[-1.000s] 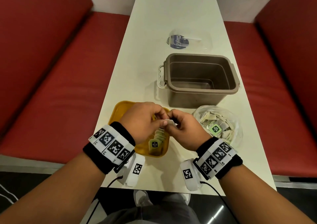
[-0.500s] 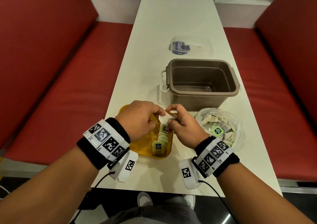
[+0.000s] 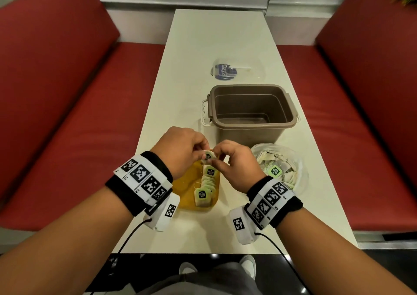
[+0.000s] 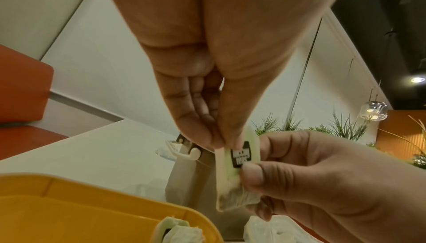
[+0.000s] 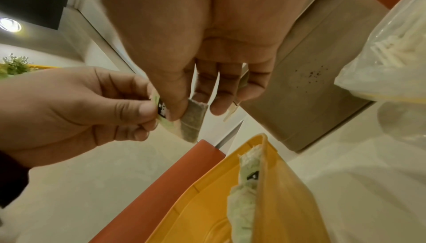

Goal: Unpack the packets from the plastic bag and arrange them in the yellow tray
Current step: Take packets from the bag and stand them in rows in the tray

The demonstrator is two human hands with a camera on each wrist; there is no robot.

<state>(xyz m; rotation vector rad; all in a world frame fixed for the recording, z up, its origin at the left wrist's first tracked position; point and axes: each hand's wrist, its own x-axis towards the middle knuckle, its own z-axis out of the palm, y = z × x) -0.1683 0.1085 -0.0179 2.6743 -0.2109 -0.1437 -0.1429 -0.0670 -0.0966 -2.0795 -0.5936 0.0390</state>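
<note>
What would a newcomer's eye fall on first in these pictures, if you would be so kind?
First, the two hands meeting above the yellow tray: the left hand and the right hand both pinch one tea bag. Next, the row of tea bags standing along the tray's right side. To the right lies the clear plastic bag of more packets, with an empty brown tub behind.

My white table [image 3: 216, 35] carries the brown bin [image 3: 251, 111]. Nearer me than the bin lie the yellow tray [image 3: 187, 195] and, to its right, the plastic bag [image 3: 293, 159]; a clear lid [image 3: 237, 71] lies beyond the bin.
</note>
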